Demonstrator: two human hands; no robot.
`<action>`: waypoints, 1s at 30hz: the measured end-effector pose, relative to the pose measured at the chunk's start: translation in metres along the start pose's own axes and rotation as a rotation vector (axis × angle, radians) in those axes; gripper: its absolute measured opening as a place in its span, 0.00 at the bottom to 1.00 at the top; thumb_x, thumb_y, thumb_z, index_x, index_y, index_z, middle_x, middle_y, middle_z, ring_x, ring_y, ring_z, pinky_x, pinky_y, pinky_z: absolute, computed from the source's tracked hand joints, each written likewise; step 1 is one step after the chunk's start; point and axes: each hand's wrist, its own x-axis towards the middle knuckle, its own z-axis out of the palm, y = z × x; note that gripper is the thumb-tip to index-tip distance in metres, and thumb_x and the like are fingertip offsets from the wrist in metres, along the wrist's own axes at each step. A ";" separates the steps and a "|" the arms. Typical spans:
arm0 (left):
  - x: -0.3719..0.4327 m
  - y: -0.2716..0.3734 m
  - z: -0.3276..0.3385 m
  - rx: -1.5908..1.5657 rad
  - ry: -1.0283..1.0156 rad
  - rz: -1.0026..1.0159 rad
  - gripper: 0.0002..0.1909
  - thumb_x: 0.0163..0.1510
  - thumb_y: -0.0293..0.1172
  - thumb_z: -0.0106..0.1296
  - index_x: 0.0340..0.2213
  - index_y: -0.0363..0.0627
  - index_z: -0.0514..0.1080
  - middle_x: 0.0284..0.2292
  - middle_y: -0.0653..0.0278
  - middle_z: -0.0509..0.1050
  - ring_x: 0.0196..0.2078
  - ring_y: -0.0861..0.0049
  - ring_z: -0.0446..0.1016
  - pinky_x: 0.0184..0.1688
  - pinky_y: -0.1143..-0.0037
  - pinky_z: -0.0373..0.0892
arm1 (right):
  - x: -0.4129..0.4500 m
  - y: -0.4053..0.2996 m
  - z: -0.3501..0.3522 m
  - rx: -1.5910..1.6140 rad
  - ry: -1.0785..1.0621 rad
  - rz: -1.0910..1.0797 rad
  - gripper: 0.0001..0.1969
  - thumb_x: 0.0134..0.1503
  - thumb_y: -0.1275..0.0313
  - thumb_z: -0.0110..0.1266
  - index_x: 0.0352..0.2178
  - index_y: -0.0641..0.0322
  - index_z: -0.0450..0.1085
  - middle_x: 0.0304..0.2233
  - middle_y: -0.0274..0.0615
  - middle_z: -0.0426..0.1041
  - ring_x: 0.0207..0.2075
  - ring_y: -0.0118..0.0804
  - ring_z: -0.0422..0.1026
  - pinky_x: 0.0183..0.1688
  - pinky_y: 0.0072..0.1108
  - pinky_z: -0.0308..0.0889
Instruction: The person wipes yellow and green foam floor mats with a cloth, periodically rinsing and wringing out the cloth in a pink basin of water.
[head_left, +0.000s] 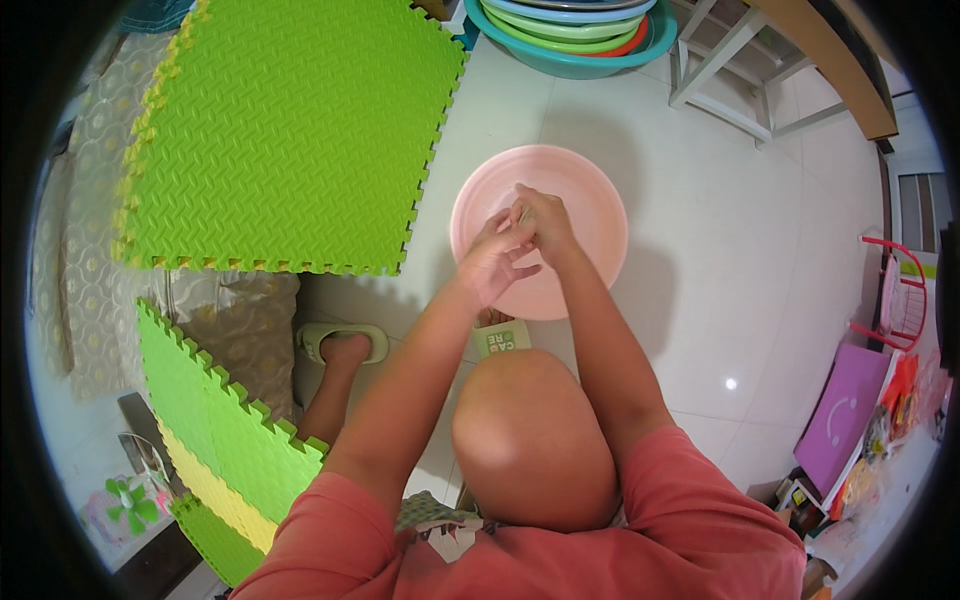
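Observation:
Above a pink plastic basin on the tiled floor, my two hands meet. My left hand is turned partly palm up, with several of its fingers spread apart and no thing visible in it. Fingers of my right hand are curled and touch the left hand near its thumb and index finger. Whether something small lies between the right fingertips is hidden. The basin's inside shows only its pink surface around the hands, and my bent knee is just below it.
A large green foam mat with interlocking edges lies at upper left, over a patterned cushion seat. More foam mats stand at lower left. Stacked basins and a white metal frame are at the top. A purple box stands right.

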 end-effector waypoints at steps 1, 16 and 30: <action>-0.002 0.008 -0.004 -0.088 -0.022 -0.081 0.51 0.42 0.38 0.64 0.60 0.47 0.42 0.59 0.60 0.48 0.56 0.57 0.57 0.54 0.55 0.58 | 0.000 -0.004 -0.011 0.278 -0.162 0.103 0.18 0.52 0.59 0.46 0.23 0.67 0.69 0.17 0.45 0.68 0.16 0.38 0.68 0.25 0.27 0.67; -0.084 0.074 -0.036 0.532 0.374 0.334 0.29 0.47 0.30 0.52 0.51 0.44 0.58 0.52 0.55 0.61 0.49 0.69 0.67 0.51 0.66 0.60 | -0.064 -0.041 0.008 0.164 -0.209 -0.197 0.09 0.51 0.79 0.51 0.36 0.66 0.71 0.27 0.32 0.64 0.24 0.23 0.64 0.25 0.15 0.63; -0.391 0.026 -0.152 1.227 1.284 0.740 0.25 0.43 0.24 0.54 0.45 0.46 0.64 0.55 0.50 0.55 0.57 0.53 0.55 0.58 0.64 0.54 | -0.264 -0.129 0.238 -0.008 -0.939 -0.178 0.10 0.54 0.69 0.48 0.35 0.64 0.68 0.27 0.38 0.71 0.27 0.25 0.69 0.27 0.17 0.64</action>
